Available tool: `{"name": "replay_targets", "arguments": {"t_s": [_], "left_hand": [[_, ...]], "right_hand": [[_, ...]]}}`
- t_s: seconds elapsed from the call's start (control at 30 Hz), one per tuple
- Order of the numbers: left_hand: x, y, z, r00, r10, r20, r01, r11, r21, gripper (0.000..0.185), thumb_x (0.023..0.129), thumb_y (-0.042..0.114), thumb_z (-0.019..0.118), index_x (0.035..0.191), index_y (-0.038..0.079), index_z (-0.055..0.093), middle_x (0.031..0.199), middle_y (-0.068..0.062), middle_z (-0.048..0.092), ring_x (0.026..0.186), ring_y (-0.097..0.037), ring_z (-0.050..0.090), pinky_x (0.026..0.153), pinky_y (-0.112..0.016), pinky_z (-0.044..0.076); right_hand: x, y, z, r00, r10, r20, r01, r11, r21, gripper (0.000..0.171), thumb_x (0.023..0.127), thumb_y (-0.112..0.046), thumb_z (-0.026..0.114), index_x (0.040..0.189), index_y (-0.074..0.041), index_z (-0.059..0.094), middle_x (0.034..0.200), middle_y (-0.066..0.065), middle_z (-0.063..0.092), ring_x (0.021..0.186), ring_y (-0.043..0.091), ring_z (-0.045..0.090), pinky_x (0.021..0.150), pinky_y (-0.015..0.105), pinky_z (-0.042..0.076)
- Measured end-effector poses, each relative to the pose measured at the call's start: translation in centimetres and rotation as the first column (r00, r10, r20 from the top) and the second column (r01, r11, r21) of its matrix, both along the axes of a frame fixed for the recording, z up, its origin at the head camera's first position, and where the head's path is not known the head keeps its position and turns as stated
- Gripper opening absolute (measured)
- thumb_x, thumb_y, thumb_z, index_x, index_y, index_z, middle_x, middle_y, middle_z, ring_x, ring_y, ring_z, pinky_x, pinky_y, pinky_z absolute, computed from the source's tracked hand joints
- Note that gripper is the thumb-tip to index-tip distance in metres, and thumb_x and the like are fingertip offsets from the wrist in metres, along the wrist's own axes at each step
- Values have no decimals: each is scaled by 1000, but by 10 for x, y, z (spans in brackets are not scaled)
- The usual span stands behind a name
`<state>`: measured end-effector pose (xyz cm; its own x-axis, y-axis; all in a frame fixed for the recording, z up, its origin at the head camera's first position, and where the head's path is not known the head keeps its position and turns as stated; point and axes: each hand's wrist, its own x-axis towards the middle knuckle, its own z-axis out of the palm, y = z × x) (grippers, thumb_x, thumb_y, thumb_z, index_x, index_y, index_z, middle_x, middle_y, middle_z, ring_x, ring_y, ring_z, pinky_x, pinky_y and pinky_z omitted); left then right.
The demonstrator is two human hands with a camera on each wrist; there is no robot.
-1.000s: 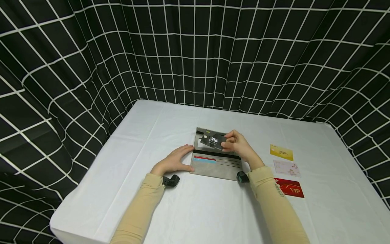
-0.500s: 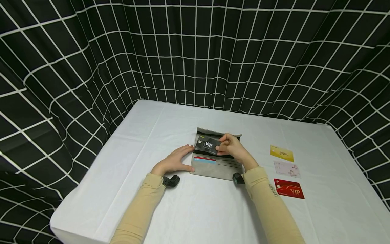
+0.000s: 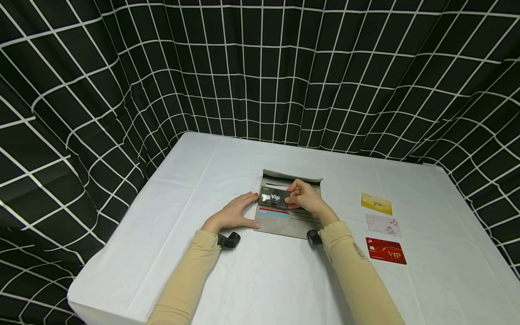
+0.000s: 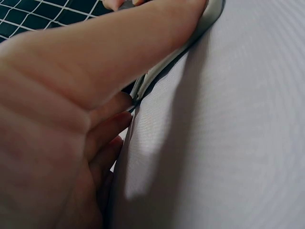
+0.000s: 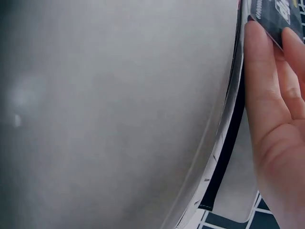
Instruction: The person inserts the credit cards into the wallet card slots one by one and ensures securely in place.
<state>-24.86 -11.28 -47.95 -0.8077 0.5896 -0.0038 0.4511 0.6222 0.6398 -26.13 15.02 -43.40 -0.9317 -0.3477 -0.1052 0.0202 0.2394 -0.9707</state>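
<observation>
A grey wallet (image 3: 280, 228) lies unfolded on the table, a red and a light blue card (image 3: 273, 214) showing in its lower-half slots. My right hand (image 3: 306, 198) pinches a black Vip card (image 3: 273, 197) by its right end, over the left part of the wallet near the fold. In the right wrist view, fingertips and thumb hold the edge of that black card (image 5: 274, 14). At the wallet's left edge, my left hand (image 3: 233, 212) rests with its fingers and thumb spread, touching the edge. The left wrist view shows the left thumb (image 4: 143, 43) along the wallet's side.
To the right, a yellow card (image 3: 376, 204), a pale flowered card (image 3: 383, 225) and a red VIP card (image 3: 386, 251) lie in a column on the white-covered table (image 3: 219, 158). A black curtain (image 3: 252, 67) with a white grid stands behind the table.
My right hand has brought the black card left and down, from over the wallet's upper half to near the fold, and levelled it. The left hand has stayed at the wallet's edge.
</observation>
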Motion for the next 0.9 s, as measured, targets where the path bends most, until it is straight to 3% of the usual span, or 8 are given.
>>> {"name": "replay_targets", "arguments": {"t_s": [0.27,0.6,0.9], "left_hand": [[-1,0,-1,1000,-4,1,4,1000,0,93,72,50,74,145,11,31,150,-3,24,138,-20,14,109,-44,13],[0,0,0,1000,-7,0,7,1000,6,93,72,49,74,145,12,31,151,-4,24,138,-20,14,109,-45,14],[0,1,1,1000,-7,-12,7,1000,-6,93,72,51,74,146,14,31,150,-3,24,138,-19,15,109,-44,15]], "right_hand": [[3,-2,-1,1000,3,-27,-2,1000,31,21,84,12,58,98,6,42,81,26,56,73,26,62,70,42,54],[2,1,-5,1000,-2,-23,3,998,59,21,83,12,58,97,7,44,84,30,59,74,30,64,69,40,54],[6,-1,2,1000,-2,-31,5,997,71,23,81,16,59,98,12,44,90,30,50,79,40,59,73,49,52]]}}
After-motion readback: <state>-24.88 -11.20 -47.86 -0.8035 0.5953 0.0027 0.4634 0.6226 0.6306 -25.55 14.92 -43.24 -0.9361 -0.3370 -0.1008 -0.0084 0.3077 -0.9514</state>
